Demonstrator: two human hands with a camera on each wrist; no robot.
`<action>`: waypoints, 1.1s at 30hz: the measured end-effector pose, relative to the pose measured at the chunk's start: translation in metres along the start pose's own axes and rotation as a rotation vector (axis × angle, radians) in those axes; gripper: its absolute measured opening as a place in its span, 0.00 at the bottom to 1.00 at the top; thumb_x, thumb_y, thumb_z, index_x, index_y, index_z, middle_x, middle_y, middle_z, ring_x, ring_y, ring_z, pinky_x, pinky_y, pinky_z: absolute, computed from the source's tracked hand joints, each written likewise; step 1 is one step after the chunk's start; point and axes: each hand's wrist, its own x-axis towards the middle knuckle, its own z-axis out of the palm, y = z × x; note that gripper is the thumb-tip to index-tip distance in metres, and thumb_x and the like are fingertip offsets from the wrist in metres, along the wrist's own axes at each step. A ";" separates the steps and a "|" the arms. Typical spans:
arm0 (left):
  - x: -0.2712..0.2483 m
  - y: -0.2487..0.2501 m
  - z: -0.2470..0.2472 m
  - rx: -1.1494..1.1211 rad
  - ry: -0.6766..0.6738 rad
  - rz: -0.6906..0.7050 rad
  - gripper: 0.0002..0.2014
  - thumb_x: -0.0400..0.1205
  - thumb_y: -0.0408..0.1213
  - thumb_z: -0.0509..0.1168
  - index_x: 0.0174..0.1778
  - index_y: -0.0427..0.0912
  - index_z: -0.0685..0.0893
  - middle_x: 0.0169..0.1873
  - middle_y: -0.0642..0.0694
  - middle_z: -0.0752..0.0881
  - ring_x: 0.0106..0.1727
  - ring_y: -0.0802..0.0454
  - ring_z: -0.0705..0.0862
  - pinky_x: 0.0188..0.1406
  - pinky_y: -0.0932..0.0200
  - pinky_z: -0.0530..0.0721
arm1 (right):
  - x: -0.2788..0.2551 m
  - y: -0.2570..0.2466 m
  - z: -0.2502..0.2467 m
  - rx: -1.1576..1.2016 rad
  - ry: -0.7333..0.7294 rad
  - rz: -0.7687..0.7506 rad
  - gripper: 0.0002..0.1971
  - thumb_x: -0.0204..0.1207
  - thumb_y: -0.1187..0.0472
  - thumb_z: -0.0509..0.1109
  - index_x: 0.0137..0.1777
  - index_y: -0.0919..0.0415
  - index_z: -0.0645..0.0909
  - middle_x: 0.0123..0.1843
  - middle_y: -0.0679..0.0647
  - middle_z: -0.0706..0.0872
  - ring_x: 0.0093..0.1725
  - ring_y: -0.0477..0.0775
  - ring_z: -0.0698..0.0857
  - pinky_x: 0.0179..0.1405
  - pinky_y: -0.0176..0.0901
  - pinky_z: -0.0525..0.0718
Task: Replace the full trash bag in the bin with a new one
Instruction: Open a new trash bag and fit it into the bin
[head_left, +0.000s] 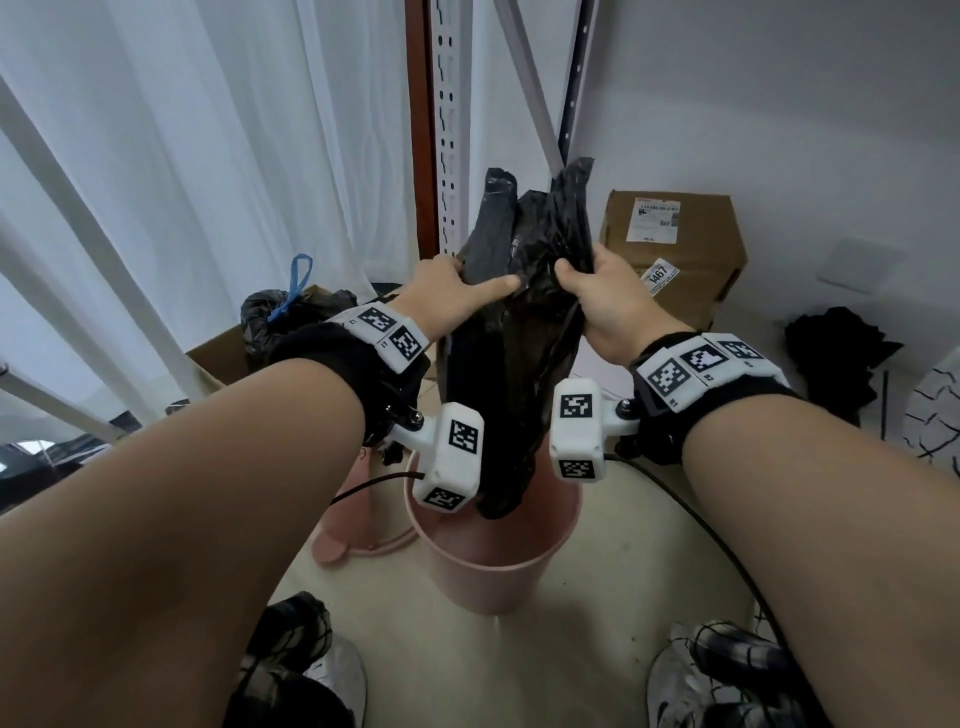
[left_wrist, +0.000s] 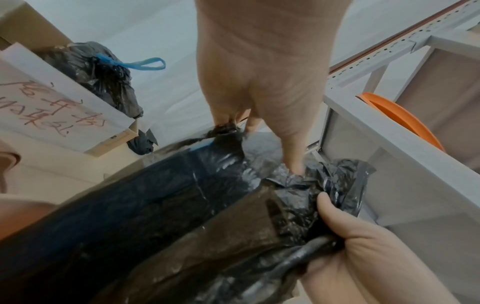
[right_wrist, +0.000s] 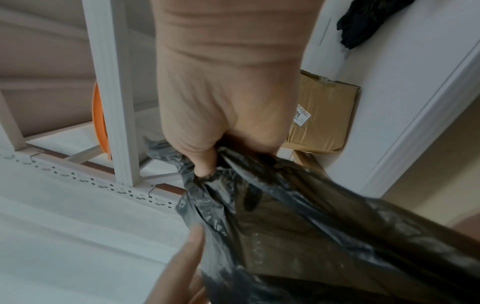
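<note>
A new black trash bag hangs upright over the pink bin, and its lower end dips inside the rim. My left hand pinches the bag's left top edge, thumb stretched across the front and fingers behind. My right hand grips the bunched right top edge in a fist. From the left wrist, the left hand meets the bag and the right hand clenches it. The right wrist view has the right hand closed on the plastic. The full tied bag with a blue drawstring sits in an open carton at left.
A sealed cardboard box stands against the back wall on the right. A perforated metal shelf upright rises behind the bag, white curtain to its left. A pink lid lies by the bin. Dark cloth lies far right; my shoes flank the bin.
</note>
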 end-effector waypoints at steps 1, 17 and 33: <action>0.001 -0.001 -0.001 0.006 0.019 -0.009 0.22 0.74 0.54 0.71 0.41 0.35 0.85 0.39 0.42 0.88 0.40 0.48 0.87 0.43 0.56 0.86 | -0.002 0.000 0.001 0.030 -0.030 0.007 0.16 0.84 0.70 0.57 0.70 0.61 0.74 0.57 0.54 0.85 0.62 0.56 0.83 0.66 0.51 0.81; 0.001 0.012 -0.024 -0.161 0.549 0.110 0.06 0.88 0.36 0.50 0.48 0.39 0.68 0.38 0.49 0.75 0.41 0.54 0.74 0.34 0.64 0.68 | 0.005 0.016 -0.040 -0.337 0.506 -0.002 0.21 0.85 0.52 0.57 0.66 0.69 0.78 0.64 0.62 0.83 0.65 0.64 0.81 0.61 0.49 0.77; -0.006 0.003 -0.038 -0.052 0.601 0.042 0.16 0.86 0.46 0.56 0.59 0.37 0.74 0.47 0.47 0.79 0.48 0.52 0.77 0.46 0.62 0.68 | 0.002 0.012 -0.021 -0.340 0.445 -0.124 0.14 0.81 0.68 0.63 0.65 0.66 0.76 0.61 0.59 0.83 0.64 0.58 0.82 0.68 0.49 0.78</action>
